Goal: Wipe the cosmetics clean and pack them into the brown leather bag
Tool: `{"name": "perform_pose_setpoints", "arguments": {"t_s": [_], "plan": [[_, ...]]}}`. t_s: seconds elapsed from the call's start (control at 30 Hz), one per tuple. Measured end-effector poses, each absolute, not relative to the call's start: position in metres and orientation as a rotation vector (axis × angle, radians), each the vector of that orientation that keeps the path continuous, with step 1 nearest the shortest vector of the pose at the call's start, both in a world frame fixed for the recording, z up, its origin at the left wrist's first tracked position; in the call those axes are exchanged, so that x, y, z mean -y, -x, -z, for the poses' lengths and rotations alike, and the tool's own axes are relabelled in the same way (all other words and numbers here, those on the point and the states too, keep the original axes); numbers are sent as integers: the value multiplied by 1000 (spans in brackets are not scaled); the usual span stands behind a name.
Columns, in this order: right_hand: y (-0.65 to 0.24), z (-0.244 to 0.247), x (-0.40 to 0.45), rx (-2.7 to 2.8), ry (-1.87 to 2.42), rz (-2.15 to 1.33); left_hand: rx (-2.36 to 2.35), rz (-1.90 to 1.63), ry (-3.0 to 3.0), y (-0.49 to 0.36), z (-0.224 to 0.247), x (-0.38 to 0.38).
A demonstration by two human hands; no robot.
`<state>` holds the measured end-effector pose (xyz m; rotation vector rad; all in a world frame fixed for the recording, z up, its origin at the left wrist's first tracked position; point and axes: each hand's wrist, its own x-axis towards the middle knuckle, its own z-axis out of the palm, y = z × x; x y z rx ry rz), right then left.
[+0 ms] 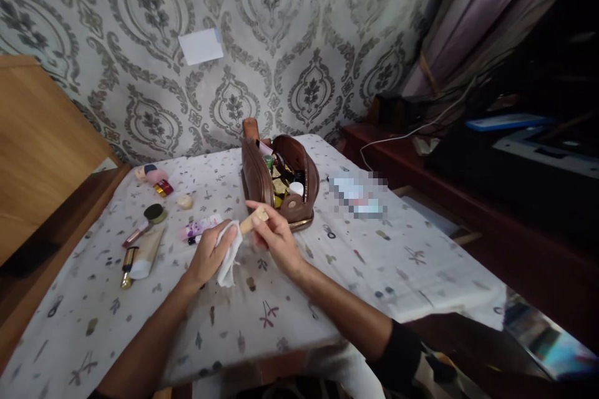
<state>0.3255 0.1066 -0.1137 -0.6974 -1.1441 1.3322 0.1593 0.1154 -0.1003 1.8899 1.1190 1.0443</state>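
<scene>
My right hand (276,238) grips the upper end of a small beige cosmetic tube (249,222) between thumb and fingers. Around the tube's lower end, my left hand (209,257) is closed on a white cloth or wipe (229,265), whose loose end hangs down. Just behind my hands stands an open brown cosmetic bag (259,177), unzipped, with several items inside, among them a white-capped jar (296,188) and some gold-coloured pieces. A purple-and-white tube (200,226) lies on the tablecloth by my left hand, partly hidden by it.
On the left of the patterned tablecloth (253,330) lie a beige tube (148,252), a gold-and-black bottle (127,268), a dark-lidded jar (155,213), a round cream-coloured piece (185,201) and a pink item (156,176). A blurred-out flat object (358,195) lies right of the bag.
</scene>
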Motion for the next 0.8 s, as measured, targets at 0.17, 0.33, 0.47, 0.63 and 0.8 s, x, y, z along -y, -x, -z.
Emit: {"name": "perform_pose_setpoints", "arguments": {"t_s": [0.17,0.33,0.47,0.63,0.8], "plan": [[-329,108,-106,1159,695,-1303,-1068,-937,-1907,-154,96,-117],[-332,106,-107,1070,677,-1305,-1077,-925,-1899,-148,86,-118],[-333,105,-108,974,655,-1334,-1115,-915,-1949,-145,85,-120],[-332,107,-107,1046,704,-1312,-1192,-892,-2184,-144,92,-123],[-328,112,-106,1246,887,-1089,-1202,-913,-2408,-148,101,-120]]}}
